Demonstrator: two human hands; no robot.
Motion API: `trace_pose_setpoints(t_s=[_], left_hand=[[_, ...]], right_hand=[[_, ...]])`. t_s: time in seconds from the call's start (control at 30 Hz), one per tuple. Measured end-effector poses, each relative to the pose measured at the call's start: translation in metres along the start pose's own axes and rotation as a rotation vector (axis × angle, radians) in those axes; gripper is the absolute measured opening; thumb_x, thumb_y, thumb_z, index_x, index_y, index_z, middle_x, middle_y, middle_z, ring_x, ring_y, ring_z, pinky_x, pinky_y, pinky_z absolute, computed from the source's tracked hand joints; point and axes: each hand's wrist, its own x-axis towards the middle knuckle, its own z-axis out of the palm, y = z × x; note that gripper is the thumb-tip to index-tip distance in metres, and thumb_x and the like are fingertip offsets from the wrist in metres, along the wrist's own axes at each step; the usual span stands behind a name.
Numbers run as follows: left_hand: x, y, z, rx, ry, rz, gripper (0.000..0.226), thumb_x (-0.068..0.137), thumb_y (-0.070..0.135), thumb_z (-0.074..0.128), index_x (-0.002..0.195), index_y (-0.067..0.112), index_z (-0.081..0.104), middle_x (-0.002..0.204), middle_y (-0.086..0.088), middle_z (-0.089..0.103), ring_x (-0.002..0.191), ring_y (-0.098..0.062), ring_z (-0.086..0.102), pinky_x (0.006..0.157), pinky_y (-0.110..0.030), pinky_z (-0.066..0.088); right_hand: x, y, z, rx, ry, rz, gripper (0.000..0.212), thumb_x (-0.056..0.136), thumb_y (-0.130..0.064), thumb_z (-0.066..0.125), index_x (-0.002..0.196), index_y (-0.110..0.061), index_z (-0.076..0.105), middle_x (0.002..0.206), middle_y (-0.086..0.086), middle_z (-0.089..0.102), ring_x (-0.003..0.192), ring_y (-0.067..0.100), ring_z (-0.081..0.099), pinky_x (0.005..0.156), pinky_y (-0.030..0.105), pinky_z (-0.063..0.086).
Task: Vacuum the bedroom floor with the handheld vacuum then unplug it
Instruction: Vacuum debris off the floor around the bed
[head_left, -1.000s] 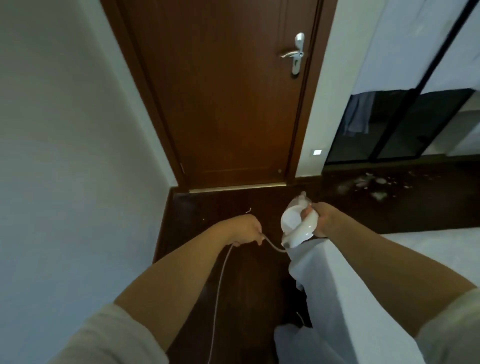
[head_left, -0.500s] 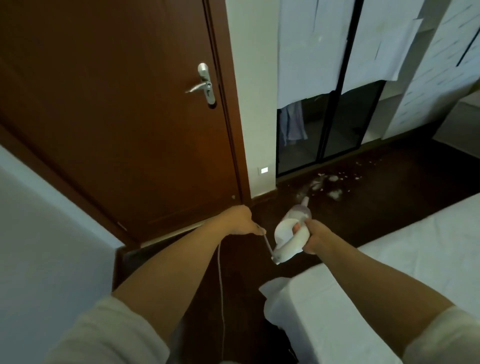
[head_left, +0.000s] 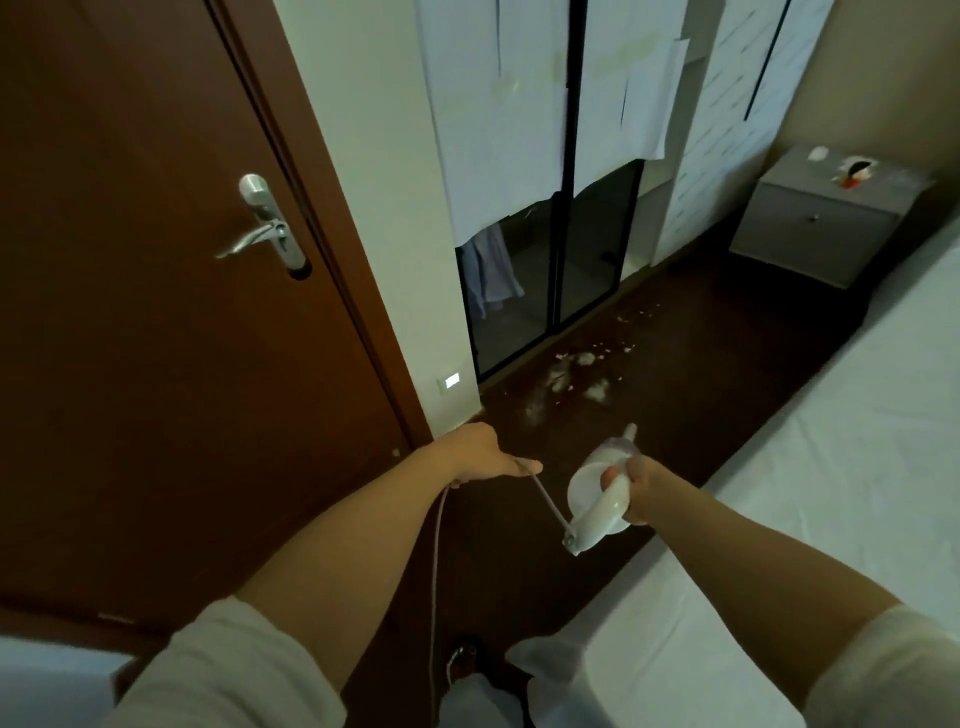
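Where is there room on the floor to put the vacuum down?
Bare floor runs between the bed and the wardrobe. Near the wardrobe doors it is littered with scraps. By the door, the cord hangs.

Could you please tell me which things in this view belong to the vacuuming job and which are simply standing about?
Belong to the job:
handheld vacuum in the right hand
cord held by the left hand
white debris on the floor

Just standing about:
door
nightstand
bed
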Motion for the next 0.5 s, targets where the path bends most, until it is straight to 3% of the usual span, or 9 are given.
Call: trace_pose_setpoints(t_s=[0.07,0.1,0.17,0.23,0.27,0.37,0.5], left_hand=[[0.02,-0.011,-0.023,-0.046,-0.027,0.038,0.06,0.081,0.047,0.067,0.116,0.0,0.056,0.117,-0.023,0.059,0.103,-0.031,0.06,0.067,-0.026,0.046],[0.032,-0.019,-0.044,-0.04,-0.061,0.057,0.05,0.082,0.039,0.069,0.113,0.001,0.057,0.117,-0.022,0.059,0.106,-0.032,0.059,0.075,-0.029,0.048],[0.047,-0.025,-0.072,0.006,-0.13,0.114,0.03,0.085,0.029,0.067,0.105,0.008,0.058,0.104,-0.016,0.062,0.091,-0.023,0.061,0.074,-0.028,0.049],[0.061,-0.026,-0.09,0.067,-0.178,0.179,0.018,0.086,0.025,0.066,0.096,0.014,0.056,0.085,-0.004,0.057,0.07,-0.012,0.054,0.061,-0.021,0.045],[0.069,-0.023,-0.096,0.093,-0.188,0.21,0.014,0.086,0.024,0.065,0.093,0.016,0.056,0.08,0.001,0.055,0.067,-0.01,0.05,0.058,-0.02,0.042],[0.093,-0.006,-0.107,0.111,-0.144,0.293,0.008,0.087,0.017,0.063,0.086,0.018,0.055,0.079,0.004,0.051,0.069,-0.01,0.049,0.056,-0.02,0.041],[0.121,0.008,-0.118,0.105,-0.116,0.33,0.011,0.089,0.014,0.059,0.081,0.019,0.055,0.077,0.002,0.051,0.067,-0.012,0.049,0.053,-0.021,0.042]], right_hand=[[0.01,-0.01,0.018,-0.007,0.011,-0.02,0.042,0.102,-0.022,0.043,0.137,0.002,0.043,0.11,0.015,0.059,0.107,0.028,0.058,0.106,0.037,0.038],[0.013,-0.019,0.035,-0.035,0.001,-0.051,0.043,0.103,-0.02,0.04,0.14,0.002,0.039,0.103,0.015,0.059,0.096,0.026,0.058,0.106,0.035,0.038],[0.021,-0.03,0.055,-0.051,-0.033,-0.137,0.044,0.104,-0.014,0.032,0.145,0.002,0.032,0.078,0.009,0.046,0.066,0.017,0.046,0.094,0.027,0.045],[0.024,-0.04,0.071,-0.084,0.004,-0.144,0.041,0.104,-0.016,0.035,0.141,0.001,0.039,0.072,0.008,0.041,0.06,0.015,0.041,0.065,0.022,0.042],[0.023,-0.045,0.078,-0.09,0.049,-0.13,0.039,0.103,-0.02,0.039,0.136,-0.001,0.045,0.075,0.01,0.046,0.064,0.017,0.046,0.062,0.023,0.041],[0.023,-0.063,0.089,-0.117,0.15,-0.111,0.04,0.098,-0.027,0.05,0.128,-0.001,0.052,0.11,0.02,0.06,0.099,0.027,0.062,0.084,0.032,0.05],[0.027,-0.091,0.095,-0.104,0.196,-0.123,0.038,0.099,-0.027,0.05,0.123,0.002,0.055,0.108,0.017,0.063,0.078,0.02,0.062,0.066,0.027,0.049]])
